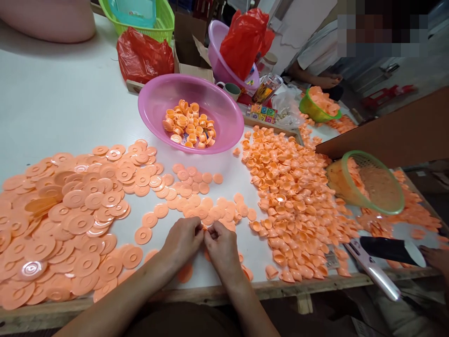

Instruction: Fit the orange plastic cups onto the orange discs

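Observation:
My left hand (184, 238) and my right hand (221, 245) meet near the table's front edge, fingertips pinched together. Between them a bit of a small orange plastic piece (205, 229) shows; the fingers hide its shape. Just beyond lie small flat orange discs (217, 209), loosely spread. To the left is a wide heap of larger orange discs (86, 222), each with a raised ring in the middle. On the right, a dense pile of small orange cup-shaped pieces (287, 201) covers the table.
A pink basin (150, 110) behind my hands holds several orange toy cups (191, 126). Farther back are a red plastic bag (143, 56), a green basket (163, 23) and a mug (231, 90). At right stand a tipped green basket (389, 187), a black-and-silver handled tool (377, 271) and another person's hand (435, 260).

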Demonstrator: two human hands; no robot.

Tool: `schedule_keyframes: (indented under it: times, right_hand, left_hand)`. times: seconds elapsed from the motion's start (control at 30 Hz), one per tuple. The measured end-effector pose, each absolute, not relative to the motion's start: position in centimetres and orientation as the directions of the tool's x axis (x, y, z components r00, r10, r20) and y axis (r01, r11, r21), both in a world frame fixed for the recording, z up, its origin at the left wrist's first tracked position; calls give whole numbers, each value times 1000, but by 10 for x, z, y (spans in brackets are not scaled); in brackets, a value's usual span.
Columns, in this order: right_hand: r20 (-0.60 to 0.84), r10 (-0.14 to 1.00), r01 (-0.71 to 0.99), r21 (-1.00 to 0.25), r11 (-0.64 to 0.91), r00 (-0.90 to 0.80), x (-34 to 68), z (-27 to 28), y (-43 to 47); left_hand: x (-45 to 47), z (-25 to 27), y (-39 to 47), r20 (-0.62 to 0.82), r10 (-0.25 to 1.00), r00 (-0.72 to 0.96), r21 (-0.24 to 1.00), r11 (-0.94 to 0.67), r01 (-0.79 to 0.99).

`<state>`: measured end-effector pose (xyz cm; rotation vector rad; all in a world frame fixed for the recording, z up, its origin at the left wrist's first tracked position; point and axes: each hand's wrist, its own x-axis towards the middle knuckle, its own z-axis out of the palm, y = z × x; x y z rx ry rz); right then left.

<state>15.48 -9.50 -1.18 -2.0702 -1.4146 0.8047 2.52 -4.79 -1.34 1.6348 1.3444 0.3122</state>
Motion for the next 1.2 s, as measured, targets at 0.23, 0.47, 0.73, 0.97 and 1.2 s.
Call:
schedule_keyframes:
  times: [0.23,0.47,0.73,0.97,1.2]
  right_hand:
    - [-192,924,506,-790,-346,332,143,-20,-95]
    - [-236,942,367,-876,-312,237,192,3,-104]
    - [136,899,786,-550,-281,417,304,-6,-110]
    - [84,856,717,-591,-370,510,297,-19,-122]
    - [-258,874,262,-885,-385,411,228,3,-118]
  left_hand:
    - [20,-15,-46,-340,852,397,829,73,554]
    - [20,-7,-53,-266,919,293,871,98,482]
    - [23,102,86,-61,997,44,955,46,294]
    - [-81,74,39,-177,885,431,663,-217,717]
    - [-104,12,-58,-362,869,337,544,-96,833]
